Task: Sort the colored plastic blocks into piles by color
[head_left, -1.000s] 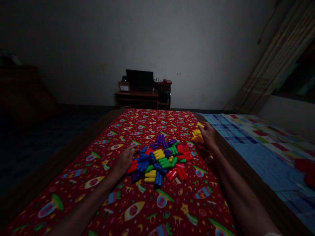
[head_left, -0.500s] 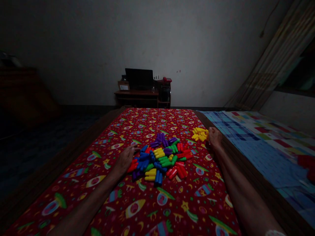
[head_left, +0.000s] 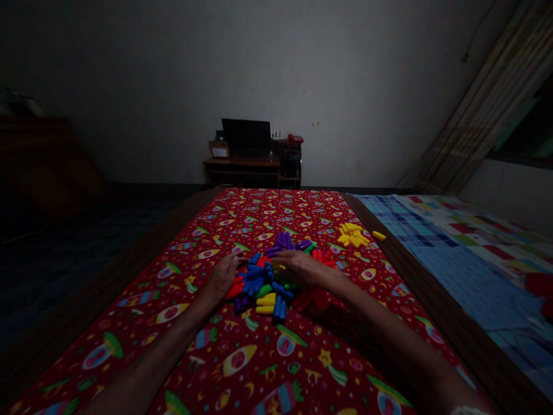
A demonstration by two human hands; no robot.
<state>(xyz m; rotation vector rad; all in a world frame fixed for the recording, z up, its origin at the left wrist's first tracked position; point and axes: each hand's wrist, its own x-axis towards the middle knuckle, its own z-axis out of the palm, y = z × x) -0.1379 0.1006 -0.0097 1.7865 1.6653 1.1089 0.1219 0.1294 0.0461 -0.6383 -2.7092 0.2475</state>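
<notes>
A heap of coloured plastic pegs (head_left: 268, 282), blue, red, yellow, green and purple, lies on a red cloth printed with rockets (head_left: 268, 357). My left hand (head_left: 221, 278) rests flat on the cloth, fingers spread, touching the heap's left side. Reaching in from the right, my right hand (head_left: 302, 267) lies palm down over the middle of the heap, with its fingers stretched toward the yellow and blue pegs. A separate small pile of yellow pegs (head_left: 352, 234) sits at the far right of the cloth, with one loose yellow peg (head_left: 379, 235) beside it.
The cloth covers a wood-edged table (head_left: 415, 271). A blue checked mat (head_left: 458, 259) lies to the right. A low desk with a dark screen (head_left: 246, 138) stands against the far wall. A striped curtain (head_left: 484, 109) hangs at the right. The room is dim.
My right hand has let go of the yellow pegs at the far right pile and come back left onto the mixed heap. The left hand has stayed put.
</notes>
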